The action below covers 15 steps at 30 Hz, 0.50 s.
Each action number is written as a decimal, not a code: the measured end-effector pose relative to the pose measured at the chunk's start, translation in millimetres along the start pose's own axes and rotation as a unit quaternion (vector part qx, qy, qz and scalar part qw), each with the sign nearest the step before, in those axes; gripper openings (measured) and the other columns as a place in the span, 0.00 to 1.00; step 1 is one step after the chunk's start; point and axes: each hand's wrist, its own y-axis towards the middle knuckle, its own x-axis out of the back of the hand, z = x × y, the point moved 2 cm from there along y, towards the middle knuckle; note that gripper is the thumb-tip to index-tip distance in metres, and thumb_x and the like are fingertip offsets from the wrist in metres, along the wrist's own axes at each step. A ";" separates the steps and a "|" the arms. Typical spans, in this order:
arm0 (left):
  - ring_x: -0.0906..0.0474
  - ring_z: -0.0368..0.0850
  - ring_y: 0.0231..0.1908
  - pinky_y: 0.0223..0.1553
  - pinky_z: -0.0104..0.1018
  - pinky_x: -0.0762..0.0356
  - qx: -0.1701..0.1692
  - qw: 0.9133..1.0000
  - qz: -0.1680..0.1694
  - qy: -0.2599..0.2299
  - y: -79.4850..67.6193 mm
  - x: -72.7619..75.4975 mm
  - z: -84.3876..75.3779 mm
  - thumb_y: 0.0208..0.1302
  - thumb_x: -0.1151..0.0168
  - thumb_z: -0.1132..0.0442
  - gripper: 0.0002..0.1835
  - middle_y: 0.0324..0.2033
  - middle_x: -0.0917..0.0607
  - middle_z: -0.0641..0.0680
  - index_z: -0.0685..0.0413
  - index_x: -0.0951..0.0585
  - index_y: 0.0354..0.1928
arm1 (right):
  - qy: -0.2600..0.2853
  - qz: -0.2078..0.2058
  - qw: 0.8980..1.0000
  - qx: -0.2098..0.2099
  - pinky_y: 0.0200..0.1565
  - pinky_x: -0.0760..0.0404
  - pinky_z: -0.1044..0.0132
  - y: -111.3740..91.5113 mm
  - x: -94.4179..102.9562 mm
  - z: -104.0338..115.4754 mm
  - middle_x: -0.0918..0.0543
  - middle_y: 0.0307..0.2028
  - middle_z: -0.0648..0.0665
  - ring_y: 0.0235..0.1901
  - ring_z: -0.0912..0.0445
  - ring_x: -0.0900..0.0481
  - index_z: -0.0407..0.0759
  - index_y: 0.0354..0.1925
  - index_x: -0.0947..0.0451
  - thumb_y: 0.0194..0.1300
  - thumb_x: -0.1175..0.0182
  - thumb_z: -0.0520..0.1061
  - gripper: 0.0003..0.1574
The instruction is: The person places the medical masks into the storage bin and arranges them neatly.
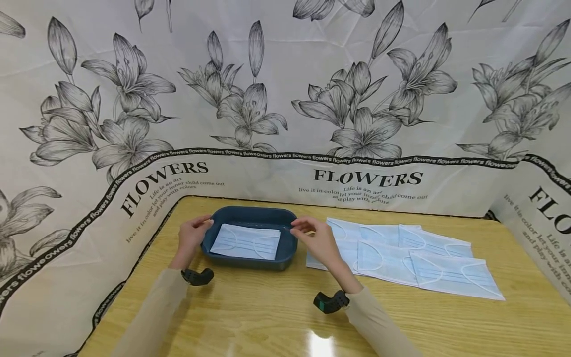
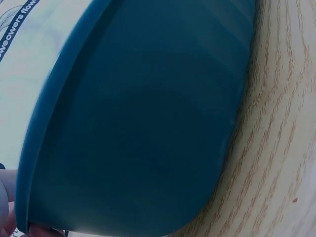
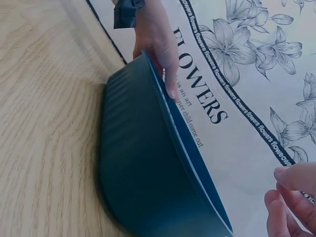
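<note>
Sleeves (image 1: 153,307) lead toward a blue bin (image 1: 250,263) at seven o'clock, a face mask (image 1: 245,241) lying inside. Left hand (image 1: 192,237) pinches it at nine o'clock; right hand (image 1: 318,240), fingers loosely bent, hovers empty at three. Lifting one-sidedly might tip the mask out.

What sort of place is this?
Perhaps a makeshift tabletop workspace indoors: a wood-grained table, a flower-printed cloth hung around it, and face masks spread beside a blue basin.
</note>
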 end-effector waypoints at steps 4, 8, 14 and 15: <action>0.27 0.52 0.51 0.46 0.36 0.28 -0.002 1.000 -0.001 0.003 0.8 -1.1 -0.7 0.68 0.42 0.56 0.20 0.57 0.23 0.63 0.56 0.22 0.59 | -0.009 -0.014 1.000 0.009 0.36 0.20 0.70 -3.7 10.7 -0.5 0.14 0.36 0.44 0.37 0.56 0.18 0.41 0.43 0.17 0.61 0.34 0.43 0.11; 0.27 0.52 0.51 0.46 0.36 0.28 -0.002 1.000 -0.004 0.007 1.1 -1.0 0.0 0.68 0.42 0.56 0.20 0.56 0.22 0.62 0.56 0.21 0.59 | -0.014 -0.020 1.000 0.011 0.35 0.21 0.72 -7.7 19.0 -1.7 0.14 0.36 0.43 0.37 0.57 0.19 0.40 0.43 0.17 0.61 0.34 0.43 0.11; 0.26 0.53 0.51 0.46 0.37 0.28 -0.002 1.000 -0.009 0.010 -0.6 -2.1 0.3 0.68 0.42 0.57 0.20 0.55 0.21 0.63 0.57 0.21 0.58 | -0.018 -0.028 0.999 0.011 0.34 0.21 0.72 -15.2 30.4 -5.9 0.14 0.36 0.42 0.36 0.55 0.18 0.41 0.43 0.17 0.61 0.33 0.44 0.12; 0.26 0.53 0.52 0.46 0.37 0.28 -0.002 1.000 -0.010 0.008 -1.0 -2.4 0.0 0.68 0.42 0.57 0.20 0.55 0.22 0.63 0.57 0.21 0.58 | -0.021 -0.030 0.999 0.012 0.34 0.21 0.72 -16.3 32.3 -6.6 0.14 0.36 0.43 0.36 0.56 0.18 0.42 0.43 0.17 0.61 0.33 0.44 0.12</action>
